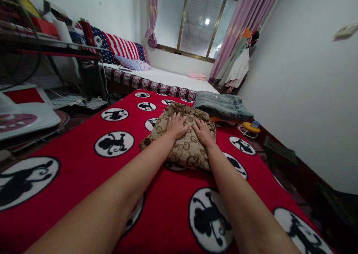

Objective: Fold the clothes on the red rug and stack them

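A folded tan garment (186, 152) with a brown letter pattern lies on a red blanket (165, 209) printed with black monkeys in white ovals. Its exact kind I cannot make out. My left hand (176, 127) rests flat on the upper left of the garment, fingers spread. On its right side lies my right hand (203, 132), also flat, with fingers apart. Both palms press on the cloth, and neither hand grips it. Just behind, to the right, sits a stack of folded jeans (220, 104).
Beyond the blanket stands a bed (173, 76) with a pillow (133, 63). A cluttered desk (56, 49) is at left, near a fan (19, 41). Clothes (237, 69) hang beside the window. Along the right wall are a yellow stool (251, 127) and a dark green folding stool (279, 149).
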A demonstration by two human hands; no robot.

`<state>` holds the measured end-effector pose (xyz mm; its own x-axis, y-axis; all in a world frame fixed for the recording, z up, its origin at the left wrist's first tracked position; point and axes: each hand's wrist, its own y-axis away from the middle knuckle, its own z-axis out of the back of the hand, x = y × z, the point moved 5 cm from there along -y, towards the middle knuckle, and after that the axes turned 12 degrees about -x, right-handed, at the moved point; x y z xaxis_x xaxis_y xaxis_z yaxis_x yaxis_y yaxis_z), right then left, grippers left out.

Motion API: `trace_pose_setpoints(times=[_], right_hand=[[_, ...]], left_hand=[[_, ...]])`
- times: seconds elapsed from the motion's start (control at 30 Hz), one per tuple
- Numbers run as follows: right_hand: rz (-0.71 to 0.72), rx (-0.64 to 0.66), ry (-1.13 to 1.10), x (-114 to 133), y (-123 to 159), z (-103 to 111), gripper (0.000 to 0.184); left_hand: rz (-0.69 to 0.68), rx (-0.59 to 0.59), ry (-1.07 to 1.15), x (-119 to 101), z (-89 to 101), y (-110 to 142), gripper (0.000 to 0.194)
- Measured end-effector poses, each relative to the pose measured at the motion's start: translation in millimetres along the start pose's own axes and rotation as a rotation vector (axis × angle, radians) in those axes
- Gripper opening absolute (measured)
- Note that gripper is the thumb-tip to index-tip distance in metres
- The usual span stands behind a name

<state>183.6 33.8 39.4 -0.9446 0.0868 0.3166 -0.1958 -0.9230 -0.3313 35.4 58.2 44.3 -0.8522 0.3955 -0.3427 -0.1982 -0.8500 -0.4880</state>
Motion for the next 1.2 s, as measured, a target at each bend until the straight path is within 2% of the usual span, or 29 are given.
trace_pose_setpoints(times=[0.07,0.13,0.27,0.4,0.47,0.53,0.63,0.73,0.83,0.93,1.07,1.2], right_hand=[[0.002,0.023,0.029,2.1,-0.3,0.7,0.059],[0.022,0.037,0.097,6.2,-3.2,2.9,0.059],[0.117,-0.016,0.259,16.2,-15.8,6.5,0.058],[0.204,-0.171,0.184,16.3,-28.6,3.2,0.061],[0.136,-0.175,0.124,6.5,-33.8,-2.3,0.064],[-0.002,-0.178,0.083,-6.9,-38.0,-6.3,0.068],[-0.155,-0.203,0.027,-22.3,-41.6,-8.5,0.07],[-0.151,-0.269,-0.041,-29.1,-42.4,-5.9,0.061],[-0.122,-0.424,-0.096,-36.1,-36.7,5.9,0.048],[-0.172,-0.555,-0.096,-46.2,-24.6,19.2,0.038],[-0.265,-0.534,-0.133,-54.3,-12.7,24.4,0.04],[-0.24,-0.463,-0.125,-48.1,-9.9,25.3,0.052]], left_hand=[[-0.018,-0.078,-0.056,0.3,3.2,-1.5,0.058],[-0.091,-0.097,-0.108,-0.8,3.5,-5.5,0.055],[-0.157,-0.003,-0.142,4.8,-3.8,-19.5,0.059],[-0.184,0.081,-0.137,13.7,-12.5,-37.1,0.065],[-0.213,0.12,-0.132,16.6,-16.8,-45.8,0.069],[-0.23,0.145,-0.117,18.8,-20.6,-53.5,0.072],[-0.209,0.109,-0.075,21.2,-23.3,-61.3,0.071],[-0.173,0.037,-0.045,22.9,-22.8,-62.3,0.068],[-0.134,-0.05,-0.036,25.1,-17.7,-58.6,0.065],[-0.058,-0.112,-0.046,29.4,-11.3,-54.5,0.063],[-0.029,-0.125,-0.056,30.6,-9.4,-51.8,0.06],[-0.036,-0.133,-0.067,30.0,-11.9,-52.1,0.059]])
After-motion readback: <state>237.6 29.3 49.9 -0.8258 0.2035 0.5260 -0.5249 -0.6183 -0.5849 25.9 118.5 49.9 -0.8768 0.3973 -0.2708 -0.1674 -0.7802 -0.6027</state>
